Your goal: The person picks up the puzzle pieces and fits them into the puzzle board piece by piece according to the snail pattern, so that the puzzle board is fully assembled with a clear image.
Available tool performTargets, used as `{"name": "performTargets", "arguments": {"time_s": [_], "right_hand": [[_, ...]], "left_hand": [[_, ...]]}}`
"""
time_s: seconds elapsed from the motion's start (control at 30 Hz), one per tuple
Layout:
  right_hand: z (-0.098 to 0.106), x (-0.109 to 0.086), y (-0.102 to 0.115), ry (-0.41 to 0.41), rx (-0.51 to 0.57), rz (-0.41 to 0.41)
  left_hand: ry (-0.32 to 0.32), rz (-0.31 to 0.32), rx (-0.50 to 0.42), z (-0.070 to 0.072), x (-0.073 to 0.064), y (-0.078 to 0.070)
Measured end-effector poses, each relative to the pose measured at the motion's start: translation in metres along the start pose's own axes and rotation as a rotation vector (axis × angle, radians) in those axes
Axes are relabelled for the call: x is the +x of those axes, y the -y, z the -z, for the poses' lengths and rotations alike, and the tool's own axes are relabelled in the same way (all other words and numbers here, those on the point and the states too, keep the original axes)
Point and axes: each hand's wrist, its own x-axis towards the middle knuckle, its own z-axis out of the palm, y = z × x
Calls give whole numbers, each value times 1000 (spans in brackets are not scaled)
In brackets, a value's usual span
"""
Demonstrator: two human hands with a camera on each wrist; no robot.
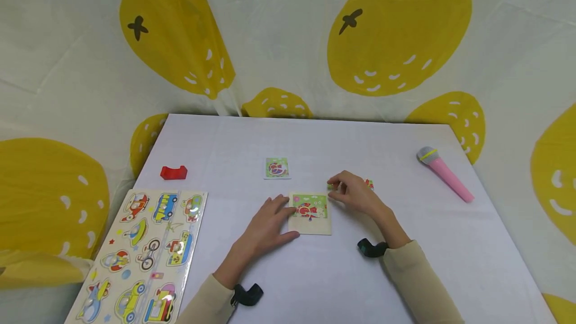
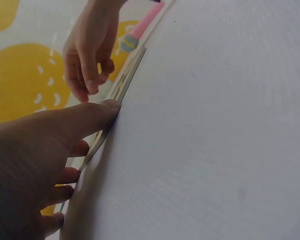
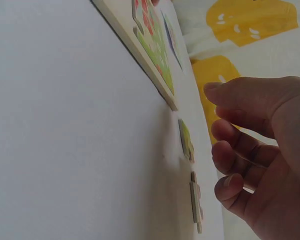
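Observation:
A small wooden jigsaw board [image 1: 317, 228] lies on the white table, its upper part filled with green and red picture pieces [image 1: 318, 205] and its lower part bare wood. My left hand [image 1: 268, 226] rests at the board's left side; in the left wrist view its thumb [image 2: 97, 116] touches the edge. Just past the upper right corner, my right hand [image 1: 357, 194] hovers with loosely bent fingers and nothing between them. Below those fingers, the right wrist view shows a green puzzle piece [image 3: 185, 140] and another loose piece [image 3: 195, 202] on the table.
A small picture card [image 1: 276, 168] lies behind the board. On the left are a red block [image 1: 173, 172] with a notched top and a large vehicle puzzle board [image 1: 173, 231]. A pink toy microphone [image 1: 445, 174] lies at the right.

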Motion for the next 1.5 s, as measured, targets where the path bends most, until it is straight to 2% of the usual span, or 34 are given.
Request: {"name": "performTargets", "arguments": {"time_s": [0.17,0.43,0.57,0.73,1.03,1.5], "right_hand": [[4,7,-8,1,-27,-34],[8,17,-17,76,-92,-143],[6,20,-19,100,-102,-169],[4,23,-22,123,-111,-174],[5,27,-21,144,-106,-168],[9,24,-19,65,-100,-161]], "left_hand": [[-19,-8,-1,-1,-1,0],[-13,4,-10,-2,-1,1],[-24,0,-12,-3,-1,1],[-41,-12,-6,-5,-2,2],[13,19,2,-3,0,0],[-22,2,-13,-1,-1,0]]}}
